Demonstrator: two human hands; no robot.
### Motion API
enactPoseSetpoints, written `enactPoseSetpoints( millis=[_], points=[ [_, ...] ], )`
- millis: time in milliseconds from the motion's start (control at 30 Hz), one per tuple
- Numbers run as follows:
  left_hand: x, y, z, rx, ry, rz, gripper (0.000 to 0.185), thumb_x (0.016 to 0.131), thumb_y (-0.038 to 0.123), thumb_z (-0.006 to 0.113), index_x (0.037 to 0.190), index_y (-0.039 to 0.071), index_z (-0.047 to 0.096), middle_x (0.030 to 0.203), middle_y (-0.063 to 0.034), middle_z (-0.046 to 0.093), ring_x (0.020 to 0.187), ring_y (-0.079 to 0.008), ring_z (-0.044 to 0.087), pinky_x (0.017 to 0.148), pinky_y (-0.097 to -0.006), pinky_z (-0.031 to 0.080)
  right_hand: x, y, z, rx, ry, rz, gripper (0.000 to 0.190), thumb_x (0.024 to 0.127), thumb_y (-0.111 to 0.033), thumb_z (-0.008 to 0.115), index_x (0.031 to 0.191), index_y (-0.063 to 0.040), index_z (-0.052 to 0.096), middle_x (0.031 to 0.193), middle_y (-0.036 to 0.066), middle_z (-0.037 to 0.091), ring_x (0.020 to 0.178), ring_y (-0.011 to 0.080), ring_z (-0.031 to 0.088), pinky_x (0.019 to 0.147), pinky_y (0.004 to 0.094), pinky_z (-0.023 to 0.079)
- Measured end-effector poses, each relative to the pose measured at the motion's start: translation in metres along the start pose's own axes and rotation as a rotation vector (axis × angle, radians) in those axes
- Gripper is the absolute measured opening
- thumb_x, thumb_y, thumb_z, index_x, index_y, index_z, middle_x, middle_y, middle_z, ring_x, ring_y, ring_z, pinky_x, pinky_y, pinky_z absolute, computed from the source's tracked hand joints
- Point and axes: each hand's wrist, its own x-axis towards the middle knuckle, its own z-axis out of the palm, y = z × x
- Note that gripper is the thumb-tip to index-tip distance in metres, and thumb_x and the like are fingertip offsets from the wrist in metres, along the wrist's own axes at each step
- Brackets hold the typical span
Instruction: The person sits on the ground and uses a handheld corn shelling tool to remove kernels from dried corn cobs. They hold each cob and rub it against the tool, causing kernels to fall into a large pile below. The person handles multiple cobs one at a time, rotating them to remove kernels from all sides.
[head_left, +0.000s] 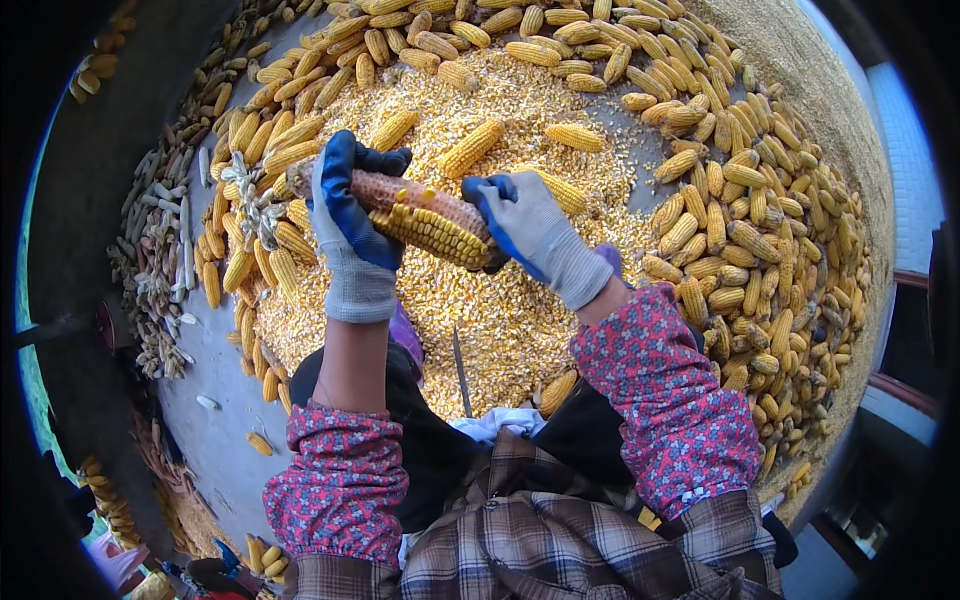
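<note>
A partly shelled corn cob (435, 225) spans the space between my gloved hands. Yellow kernels still cover its lower side, while the upper side shows bare pinkish cob. My left hand (352, 217), in a grey knit glove with blue coating, wraps around the cob toward its left end. My right hand (517, 217), gloved alike, grips the right end with curled fingers; its fingertips are partly hidden. Below the cob lies a spread of loose kernels (480, 330). A thin, pointed metal tool (460, 371) stands among the kernels between my legs.
Unshelled ears (750, 225) are heaped to the right, and more ears (300, 97) curve around the far left. Several ears, including one (472, 148), lie on the kernels. Stripped cobs and husks (161, 225) are piled at left on the grey floor (225, 405).
</note>
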Motion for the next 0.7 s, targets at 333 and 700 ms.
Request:
enactPoseSetpoints(
  millis=[333,700],
  points=[
    [-0.017,-0.006,0.012,0.199,-0.028,-0.052,0.024,0.088,0.027,0.055,0.082,0.004,0.052,0.074,-0.0116,0.060,0.075,-0.0249,0.062,0.075,-0.0370,0.049,-0.003,-0.007,0.017,0.099,0.080,-0.154,0.031,0.087,-0.029,0.056,0.078,0.000,0.065,0.068,0.015,0.062,0.058,0.0217,0.054,0.059,0.0331,0.045],
    [-0.017,-0.009,0.013,0.165,0.065,-0.044,0.021,0.083,0.021,0.062,0.085,0.001,0.057,0.073,-0.0119,0.063,0.063,-0.0170,0.060,0.062,-0.0300,0.048,0.001,0.004,0.021,0.011,0.058,-0.360,0.036,0.089,-0.033,0.053,0.095,0.001,0.063,0.078,0.017,0.063,0.066,0.0195,0.058,0.065,0.0330,0.047]
  ],
)
